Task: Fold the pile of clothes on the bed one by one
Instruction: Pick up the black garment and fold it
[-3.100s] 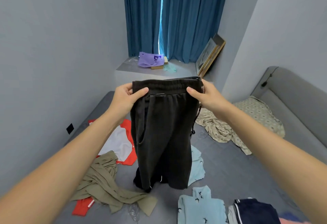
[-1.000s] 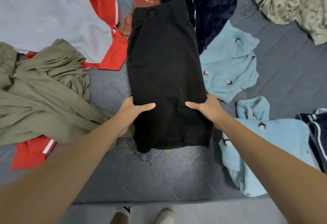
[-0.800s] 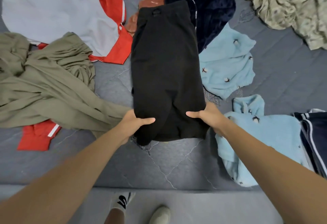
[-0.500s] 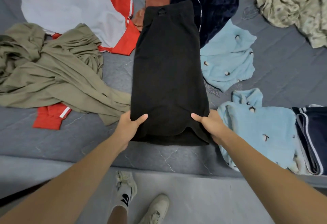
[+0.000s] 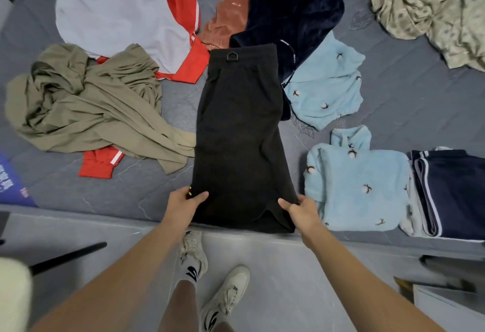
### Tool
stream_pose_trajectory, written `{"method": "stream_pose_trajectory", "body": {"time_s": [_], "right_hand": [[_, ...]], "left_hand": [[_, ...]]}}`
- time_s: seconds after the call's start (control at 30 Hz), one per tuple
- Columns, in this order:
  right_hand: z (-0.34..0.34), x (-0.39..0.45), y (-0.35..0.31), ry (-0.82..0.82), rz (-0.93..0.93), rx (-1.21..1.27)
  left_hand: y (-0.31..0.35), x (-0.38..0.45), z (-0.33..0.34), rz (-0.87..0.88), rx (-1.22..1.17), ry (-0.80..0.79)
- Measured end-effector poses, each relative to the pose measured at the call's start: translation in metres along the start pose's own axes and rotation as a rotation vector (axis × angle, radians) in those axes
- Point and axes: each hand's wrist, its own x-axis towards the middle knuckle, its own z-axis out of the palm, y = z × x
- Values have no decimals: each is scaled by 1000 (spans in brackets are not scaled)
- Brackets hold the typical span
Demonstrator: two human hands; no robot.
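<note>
You've got matt black cotton-like shorts with a small dark ring, a fluffy pale-blue fleece top, a plush navy velvety garment, and a quilted grey mattress.

Fingers of left hand and right hand are tucking under the black shorts, only thumbs showing. Shorts are covering part of the navy fleece. Purple garment is running off the left edge, its print unreadable. Patterned beige sheet is being cut by the top and right edges. Pale blurred object at lower left is staying unidentifiable. Folded navy garment is running off the right edge
</note>
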Motion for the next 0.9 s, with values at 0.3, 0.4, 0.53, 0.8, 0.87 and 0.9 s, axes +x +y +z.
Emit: {"method": "stream_pose_trajectory", "body": {"time_s": [0.3, 0.4, 0.53, 0.8, 0.87, 0.9], "right_hand": [[-11, -5, -82, -9, -281, 68], [-9, 1, -120, -8, -266, 174], [6, 20, -186, -2, -203, 274], [35, 95, -293, 22, -65, 469], [41, 107, -313, 27, -46, 531], [43, 114, -321, 39, -50, 546]], "left_hand": [[74, 5, -9, 193, -76, 5], [106, 10, -16, 143, -95, 9], [149, 45, -28, 62, -228, -3], [237, 168, -20, 7, -410, -153], [256, 191, -20, 22, -403, -191], [265, 200, -20, 36, -400, -204]]}}
